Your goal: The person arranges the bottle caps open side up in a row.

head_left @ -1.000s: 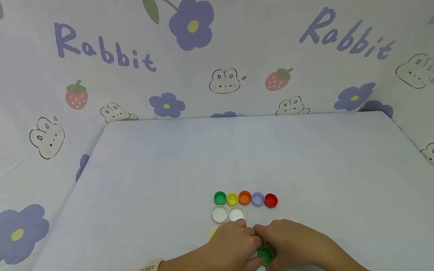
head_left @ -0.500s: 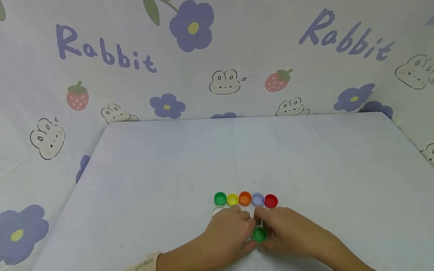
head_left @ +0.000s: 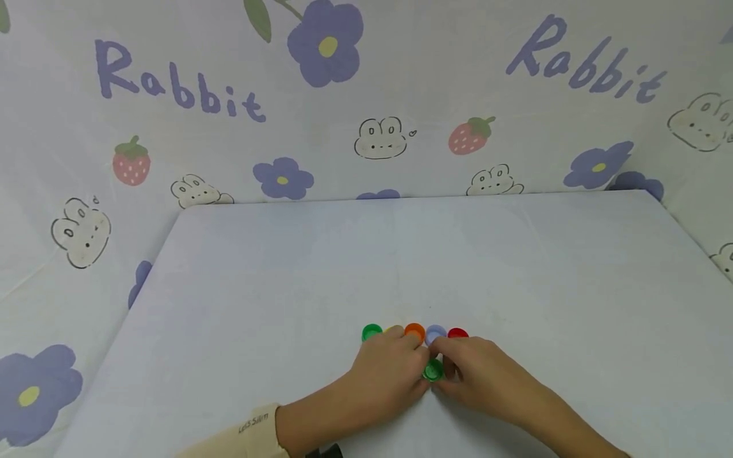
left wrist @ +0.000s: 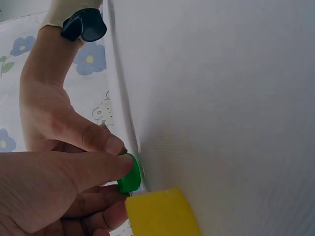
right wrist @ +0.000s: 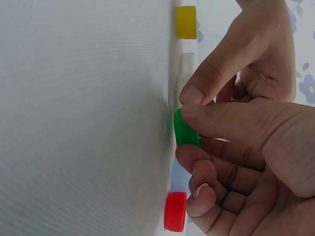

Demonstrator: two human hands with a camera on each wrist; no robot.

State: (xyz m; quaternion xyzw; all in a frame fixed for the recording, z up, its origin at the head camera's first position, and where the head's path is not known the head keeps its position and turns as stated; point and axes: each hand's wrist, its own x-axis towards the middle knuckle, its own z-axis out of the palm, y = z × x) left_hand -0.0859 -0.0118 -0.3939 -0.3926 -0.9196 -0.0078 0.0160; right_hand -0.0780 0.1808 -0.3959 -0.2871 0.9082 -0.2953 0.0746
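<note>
A green bottle cap (head_left: 433,370) sits between my two hands near the front middle of the table, its hollow side up. My left hand (head_left: 389,372) pinches its left side; in the left wrist view the thumb lies along the green cap (left wrist: 130,176). My right hand (head_left: 487,375) grips the other side, with thumb and forefinger on the green cap (right wrist: 186,129) in the right wrist view. The thumb tips of both hands lie close together. A yellow cap (left wrist: 162,214) stands beside my left hand in the left wrist view, hidden in the head view.
Behind my hands runs a row of caps: green (head_left: 372,333), a mostly covered yellow, orange (head_left: 415,332), lilac (head_left: 436,334) and red (head_left: 458,333). Pale clear caps (right wrist: 184,73) show in the right wrist view. Printed cloth (head_left: 321,127) hangs behind the white table (head_left: 286,273).
Both hands have moved away from the front edge toward the cap row, bringing the green cap with them. The white caps and part of the row are now covered by my left hand.
</note>
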